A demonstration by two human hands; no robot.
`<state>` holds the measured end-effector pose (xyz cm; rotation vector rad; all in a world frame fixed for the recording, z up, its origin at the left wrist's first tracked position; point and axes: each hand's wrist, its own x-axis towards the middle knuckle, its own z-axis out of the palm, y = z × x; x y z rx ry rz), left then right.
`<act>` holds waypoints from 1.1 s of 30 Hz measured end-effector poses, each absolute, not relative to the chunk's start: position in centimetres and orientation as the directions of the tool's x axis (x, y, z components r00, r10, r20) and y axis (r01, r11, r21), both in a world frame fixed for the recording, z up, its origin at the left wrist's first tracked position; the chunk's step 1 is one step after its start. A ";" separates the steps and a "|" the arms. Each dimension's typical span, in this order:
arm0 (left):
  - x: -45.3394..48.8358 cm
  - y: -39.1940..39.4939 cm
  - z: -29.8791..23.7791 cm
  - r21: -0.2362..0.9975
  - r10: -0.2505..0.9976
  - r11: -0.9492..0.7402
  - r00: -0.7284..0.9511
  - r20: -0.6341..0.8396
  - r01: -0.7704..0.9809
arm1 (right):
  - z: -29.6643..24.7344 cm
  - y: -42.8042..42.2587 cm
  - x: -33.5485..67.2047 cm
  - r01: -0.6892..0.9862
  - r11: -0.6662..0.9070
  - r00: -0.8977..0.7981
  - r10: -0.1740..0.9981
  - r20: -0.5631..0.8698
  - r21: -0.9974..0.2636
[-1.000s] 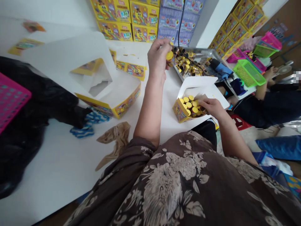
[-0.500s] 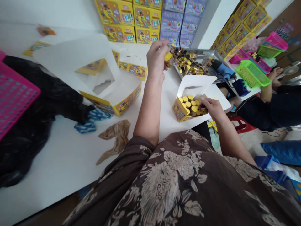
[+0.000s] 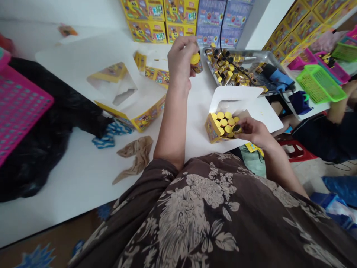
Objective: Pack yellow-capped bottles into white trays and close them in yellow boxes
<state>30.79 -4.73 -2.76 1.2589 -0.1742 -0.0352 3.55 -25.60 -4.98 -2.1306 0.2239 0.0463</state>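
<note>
My left hand (image 3: pixel 180 61) is raised over the white table (image 3: pixel 69 178), fingers closed on a small bottle with a yellow cap (image 3: pixel 196 61). Just right of it lies a metal tray (image 3: pixel 262 56) heaped with several more such bottles (image 3: pixel 227 69). My right hand (image 3: pixel 251 129) rests at the right side of a small yellow carton (image 3: pixel 213 130) with its white lid open. Yellow-capped bottles (image 3: pixel 224 122) stand upright inside it. The right fingers pinch one dark bottle (image 3: pixel 237 128) at the carton's edge.
A larger open yellow carton (image 3: pixel 139 115) lies left of my arm. A black plastic bag (image 3: pixel 47 123), a pink basket (image 3: pixel 19 108), a blue-white cloth (image 3: pixel 110 134) and a beige rag (image 3: pixel 135 156) lie at the left. Stacked cartons (image 3: pixel 178 15) line the back. Another person's arm (image 3: pixel 337 108) shows at right.
The view has shifted, so the scene sits lower and to the right. My left hand stays raised with the bottle. My right hand's fingers have moved a little left onto a bottle at the carton.
</note>
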 end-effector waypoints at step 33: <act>14.9 -7.6 -2.0 0.954 -0.817 -0.029 0.543 -0.194 0.297 | -4.0 -27.1 4.7 0.218 -0.669 0.937 -0.059 0.343 -0.710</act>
